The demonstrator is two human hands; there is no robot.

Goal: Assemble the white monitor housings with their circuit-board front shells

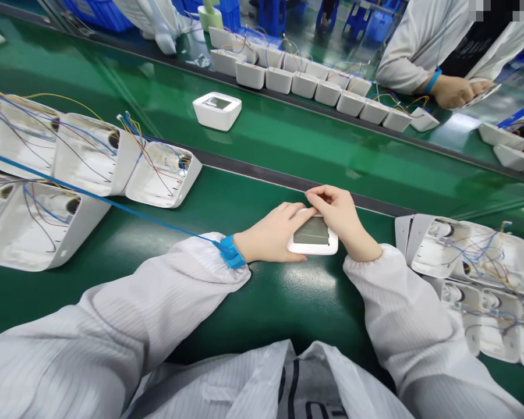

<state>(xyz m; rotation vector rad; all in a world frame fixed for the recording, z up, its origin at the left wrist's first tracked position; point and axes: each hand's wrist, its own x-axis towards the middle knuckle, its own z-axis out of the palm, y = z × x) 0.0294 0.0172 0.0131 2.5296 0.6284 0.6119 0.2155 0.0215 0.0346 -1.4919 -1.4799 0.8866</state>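
A small white device with a grey display [312, 231] is between my hands, just above the green bench. My left hand [273, 233] grips it from the left, with the thumb near its lower edge and the fingers along the top. Over the upper right corner, my right hand [338, 216] has its thumb and forefinger pinched together. What sits in that pinch, if anything, is too small to make out. A blue wrist strap [231, 251] with a blue cord circles my left wrist.
Open white housings [161, 174] with loose wires stand at the left, and more white housings [467, 250] at the right. A finished-looking white unit [217, 110] rests on the green belt. Beyond it are a row of housings [279, 80] and a co-worker's hands [456, 92].
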